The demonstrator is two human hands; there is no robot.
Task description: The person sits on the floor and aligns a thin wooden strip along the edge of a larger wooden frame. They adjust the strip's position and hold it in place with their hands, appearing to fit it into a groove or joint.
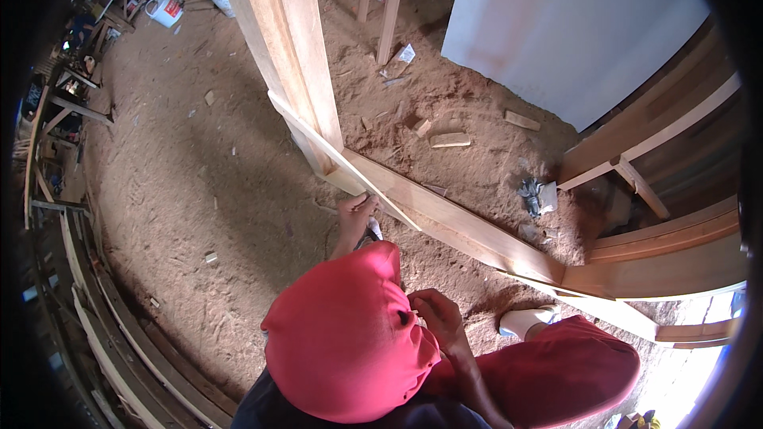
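Observation:
A thin pale wooden strip (318, 141) lies slantwise across the corner where an upright wooden post (290, 40) meets a long board (453, 218) near the ground. My left hand (357, 208) is at this corner, fingers pinched together against the strip's lower edge. Whatever it pinches, if anything, is too small to make out. Nearer to me, my right hand (439, 316) is closed beside a red-covered bulge (342, 326), apparently my bent knee. A small pale bit shows at its fingertips, but I cannot tell what it is.
Wood offcuts (450, 140) and scraps lie on the sandy ground. A large pale panel (572, 24) stands at the far right, above curved wooden frames (668, 238). Long timbers (119, 342) are stacked at left. A white bucket (164, 11) stands far left. My foot (526, 322) is beside the board.

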